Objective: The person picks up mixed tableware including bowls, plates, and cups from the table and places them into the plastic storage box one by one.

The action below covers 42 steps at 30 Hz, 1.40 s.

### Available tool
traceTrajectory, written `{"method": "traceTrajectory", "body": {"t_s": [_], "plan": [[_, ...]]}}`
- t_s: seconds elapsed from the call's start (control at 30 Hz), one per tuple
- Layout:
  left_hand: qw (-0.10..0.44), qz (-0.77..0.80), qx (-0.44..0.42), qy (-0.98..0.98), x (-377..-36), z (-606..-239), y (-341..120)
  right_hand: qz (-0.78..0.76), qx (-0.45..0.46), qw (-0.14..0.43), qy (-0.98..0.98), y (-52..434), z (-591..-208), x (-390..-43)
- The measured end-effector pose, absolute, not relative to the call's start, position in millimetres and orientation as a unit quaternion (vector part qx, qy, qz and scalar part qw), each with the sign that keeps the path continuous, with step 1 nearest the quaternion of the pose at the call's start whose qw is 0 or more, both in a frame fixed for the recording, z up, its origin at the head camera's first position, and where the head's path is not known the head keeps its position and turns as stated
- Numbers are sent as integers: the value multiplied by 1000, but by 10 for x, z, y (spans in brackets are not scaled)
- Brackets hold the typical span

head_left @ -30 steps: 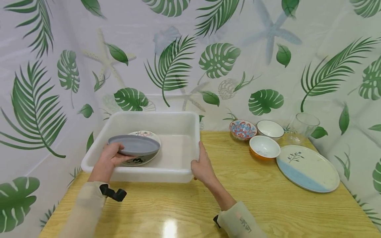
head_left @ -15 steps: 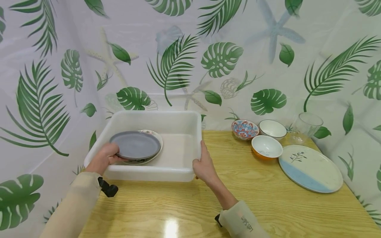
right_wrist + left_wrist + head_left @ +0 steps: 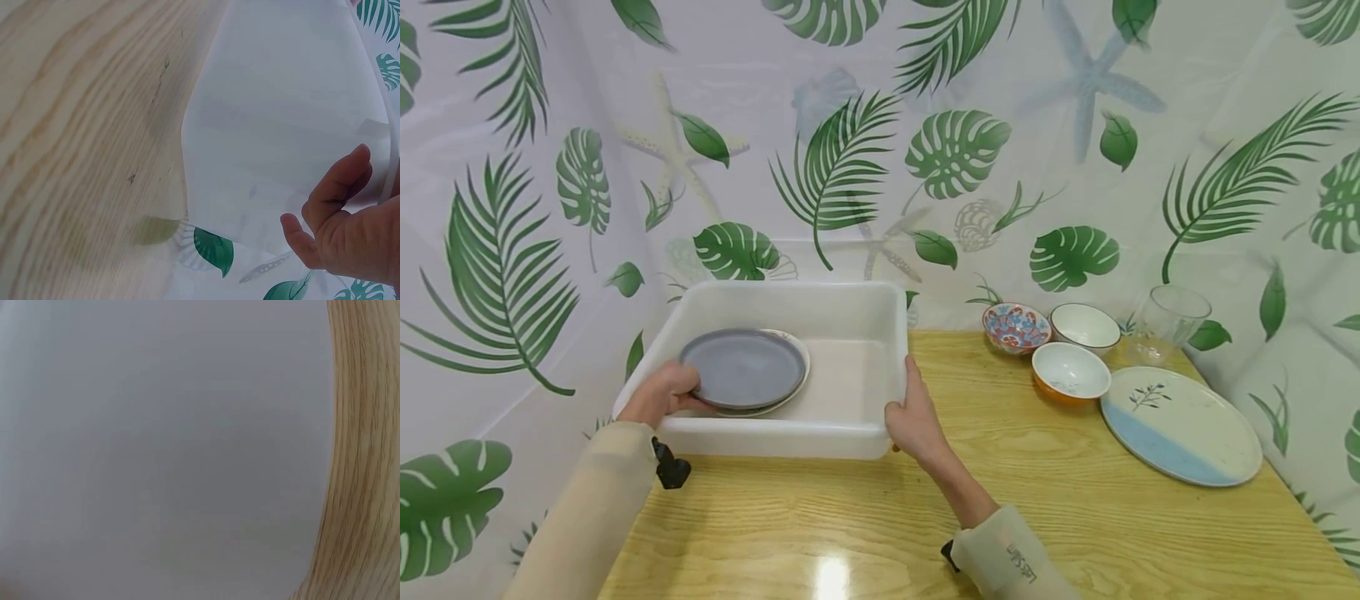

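The left hand [image 3: 658, 393] grips the near rim of a grey plate [image 3: 742, 367], fingers curled under the edge and thumb on top, inside the white plastic tub [image 3: 850, 433]. The plate lies nearly flat on top of a patterned plate [image 3: 797, 358] on the tub's left side; whether it has fully settled cannot be told. The right hand [image 3: 913, 417] holds the tub's near right corner, thumb over the rim and fingers curled against the outer wall, which the right wrist view [image 3: 350, 231] confirms.

By the look of it, the loading is under way: two plates are in the tub, the grey one about set down but not released. Right of the tub, on the table [image 3: 1000, 517], wait a red-patterned bowl [image 3: 1016, 327], a white bowl [image 3: 1082, 324], an orange-bottomed bowl [image 3: 1069, 372], a clear glass [image 3: 1168, 321] and a large blue-and-white plate [image 3: 1180, 423], well apart from the tub.

For room: the right half of the tub floor is bare, so bowls should fit there. The tub's left end appears to overhang the table's left edge, so steadying it makes sense. The leaf-print curtain [image 3: 880, 125] hangs close behind the tub and the bowls. The large plate lies near the table's right edge. The near table, in front of the tub, gives open room for the arms.
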State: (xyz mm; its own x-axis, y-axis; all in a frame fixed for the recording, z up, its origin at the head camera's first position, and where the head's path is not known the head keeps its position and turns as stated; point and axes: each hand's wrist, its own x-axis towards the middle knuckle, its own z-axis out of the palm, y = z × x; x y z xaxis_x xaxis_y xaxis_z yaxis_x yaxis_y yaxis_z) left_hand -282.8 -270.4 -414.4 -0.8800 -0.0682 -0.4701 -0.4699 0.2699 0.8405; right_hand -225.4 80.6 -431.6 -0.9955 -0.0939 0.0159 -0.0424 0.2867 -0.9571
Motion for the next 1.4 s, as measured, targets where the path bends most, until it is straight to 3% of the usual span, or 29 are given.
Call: {"method": "traceTrajectory", "body": {"t_s": [0.57,0.87,1.4], "plan": [[183,335,-125,916,-2914,-4179,-2769,-601,-39,21,798,828,-4328,-2258],[214,350,-149,900,-2960,-4194,-2712,-606,-41,22,794,832,-4338,-2252],[278,426,-100,855,-2955,-4265,-2762,-611,-34,22,791,811,-4340,-2231]]}}
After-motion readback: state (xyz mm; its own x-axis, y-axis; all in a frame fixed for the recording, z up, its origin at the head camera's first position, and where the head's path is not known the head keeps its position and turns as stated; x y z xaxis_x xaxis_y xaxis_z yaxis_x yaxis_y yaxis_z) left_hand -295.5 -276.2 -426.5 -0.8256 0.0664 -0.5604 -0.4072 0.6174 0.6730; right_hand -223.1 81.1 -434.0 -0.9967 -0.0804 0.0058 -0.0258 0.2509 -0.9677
